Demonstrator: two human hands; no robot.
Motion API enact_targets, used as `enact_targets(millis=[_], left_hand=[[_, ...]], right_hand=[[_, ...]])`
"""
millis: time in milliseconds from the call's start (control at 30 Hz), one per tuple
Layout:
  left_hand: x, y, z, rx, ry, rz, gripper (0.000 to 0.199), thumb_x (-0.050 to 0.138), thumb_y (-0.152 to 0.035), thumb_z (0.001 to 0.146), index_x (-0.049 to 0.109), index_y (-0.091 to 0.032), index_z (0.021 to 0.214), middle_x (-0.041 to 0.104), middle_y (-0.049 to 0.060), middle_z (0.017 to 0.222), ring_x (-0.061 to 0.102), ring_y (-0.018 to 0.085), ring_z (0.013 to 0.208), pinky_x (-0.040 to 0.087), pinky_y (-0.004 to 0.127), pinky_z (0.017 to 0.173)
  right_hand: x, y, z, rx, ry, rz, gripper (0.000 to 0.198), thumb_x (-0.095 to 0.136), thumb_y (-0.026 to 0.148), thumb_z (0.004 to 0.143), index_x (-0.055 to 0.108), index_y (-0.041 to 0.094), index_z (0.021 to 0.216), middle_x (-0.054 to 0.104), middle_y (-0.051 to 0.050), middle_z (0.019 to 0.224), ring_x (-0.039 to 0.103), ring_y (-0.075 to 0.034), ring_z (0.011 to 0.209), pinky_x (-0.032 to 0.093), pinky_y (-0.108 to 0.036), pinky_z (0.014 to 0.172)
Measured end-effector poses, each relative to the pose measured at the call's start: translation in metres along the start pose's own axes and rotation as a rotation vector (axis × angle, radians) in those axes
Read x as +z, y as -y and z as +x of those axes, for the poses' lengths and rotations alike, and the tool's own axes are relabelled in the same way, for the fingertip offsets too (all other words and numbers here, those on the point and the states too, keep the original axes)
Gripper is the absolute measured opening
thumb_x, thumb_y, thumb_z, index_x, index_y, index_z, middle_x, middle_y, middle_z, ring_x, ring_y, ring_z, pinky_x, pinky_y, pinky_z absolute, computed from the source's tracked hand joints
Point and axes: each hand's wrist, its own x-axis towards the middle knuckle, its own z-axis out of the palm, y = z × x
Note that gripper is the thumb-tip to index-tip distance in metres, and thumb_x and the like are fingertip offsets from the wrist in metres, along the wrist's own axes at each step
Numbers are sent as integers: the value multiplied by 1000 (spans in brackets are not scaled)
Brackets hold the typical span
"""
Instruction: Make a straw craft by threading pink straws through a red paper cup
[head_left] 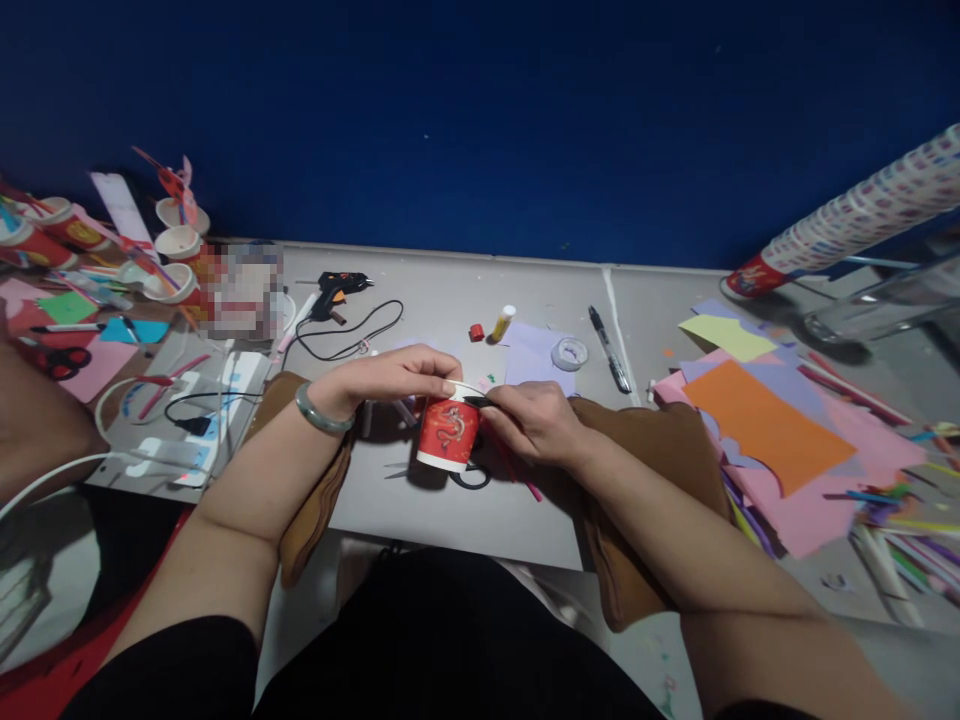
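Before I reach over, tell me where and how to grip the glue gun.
Likely best: take the glue gun by its black handle, from the near left; the handle slants toward you there, while the nozzle points away to the right.

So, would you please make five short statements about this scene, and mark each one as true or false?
1. The left hand is at the rim of the red cup. True.
2. The bangle is on the right wrist. False: it is on the left wrist.
3. The black pen lies to the right of the tape roll. True.
4. The orange sheet lies at the person's left. False: it lies at the right, on other coloured sheets.
5. The glue gun lies farther from the person than the cup. True.
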Motion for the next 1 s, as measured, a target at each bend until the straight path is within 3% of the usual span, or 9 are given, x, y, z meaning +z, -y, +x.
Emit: enact_targets(millis=[133,267,333,433,533,667,800,900,1000], left_hand=[[3,1,3,11,-145,-8,33,64,-47,89,59,-15,80,56,0,71,51,9,60,40,21,56],[2,9,10,88,-581,92,35,70,-48,83,57,-16,76,53,-2,66,47,9,58,36,22,54],[-1,13,13,173,-857,222,33,69,-46,82,56,-17,73,50,-2,64,44,9,59,34,23,55],[-5,17,16,304,-1100,428,28,66,-39,85,55,-18,70,48,-2,64,42,11,61,35,26,60],[-5,20,17,354,-1109,557,25,66,-32,85,54,-18,68,51,-1,68,46,12,65,36,27,63],[-1,22,17,270,-1024,646,24,67,-28,83,55,-17,66,53,-1,70,49,12,68,36,27,64],[3,21,17,226,-1014,718,21,68,-25,81,55,-17,66,53,-1,69,48,12,66,36,28,65],[4,19,17,248,-1010,744,20,69,-23,81,56,-18,67,54,-1,68,47,13,67,37,29,67],[7,18,17,276,-987,782,21,67,-23,82,54,-18,66,55,0,69,49,14,69,37,29,67]], right_hand=[[2,0,-1,276,-145,341,37,40,52,103,52,22,85,49,3,64,41,-12,53,33,-27,55],[5,-8,1,510,-316,501,44,44,65,97,45,24,81,43,3,63,39,-13,54,35,-28,56],[6,-13,4,593,-261,352,39,46,59,97,48,24,80,45,2,62,41,-15,56,35,-28,58],[8,-18,7,689,50,-73,26,50,45,96,61,20,93,61,-3,68,52,-19,63,30,-30,60],[9,-19,9,705,331,-333,31,49,37,98,65,19,118,73,-11,88,61,-25,75,27,-32,62],[10,-19,9,628,420,-444,36,48,27,97,64,17,128,74,-15,104,63,-30,94,31,-35,71],[6,-10,12,500,350,-519,33,54,35,96,70,12,114,69,-20,114,59,-35,106,32,-40,82],[1,0,15,529,536,-342,32,64,47,90,72,16,90,74,-11,91,63,-27,86,34,-36,77],[-1,8,17,569,707,-247,22,72,42,81,70,20,77,72,-5,76,63,-22,74,31,-31,66]])
